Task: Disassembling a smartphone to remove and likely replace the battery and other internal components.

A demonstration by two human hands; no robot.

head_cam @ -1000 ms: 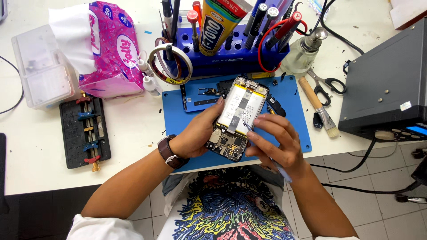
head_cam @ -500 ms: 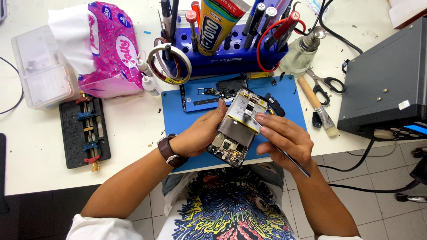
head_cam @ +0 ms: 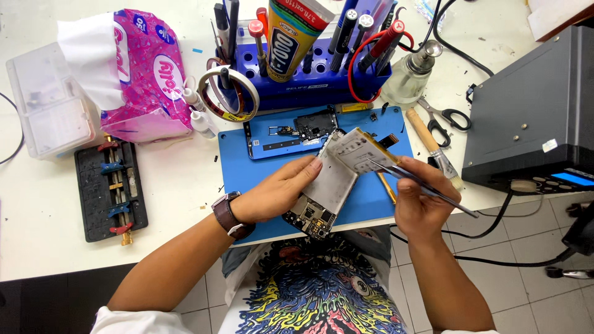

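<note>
A: What sits nearest the person?

B: The left hand (head_cam: pixel 278 195), with a brown wristwatch (head_cam: pixel 228 215) on its wrist, grips an opened phone body (head_cam: pixel 325 195) by its edge, tilted up off the blue work mat (head_cam: pixel 247 173). At about three o'clock from it, the right hand (head_cam: pixel 421 201) is closed around metal tweezers (head_cam: pixel 421 182), whose tips touch a pale flat battery (head_cam: pixel 357 150) lifted at an angle from the phone's upper end.

A: And farther out?

B: At twelve o'clock from the hands, a blue phone frame (head_cam: pixel 291 133) with a circuit board lies flat on the mat. Beyond it stands a blue tool rack (head_cam: pixel 309 86) crowded with pens, drivers and a glue tube, with a tape roll (head_cam: pixel 228 93) leaning at its left. At ten o'clock lies a pink tissue pack (head_cam: pixel 148 80); at nine o'clock, a black clamp holder (head_cam: pixel 111 192). At two o'clock are a brush (head_cam: pixel 430 148), scissors (head_cam: pixel 447 119) and a glass bottle (head_cam: pixel 411 77), and a dark grey box unit (head_cam: pixel 532 105) beside them.
</note>
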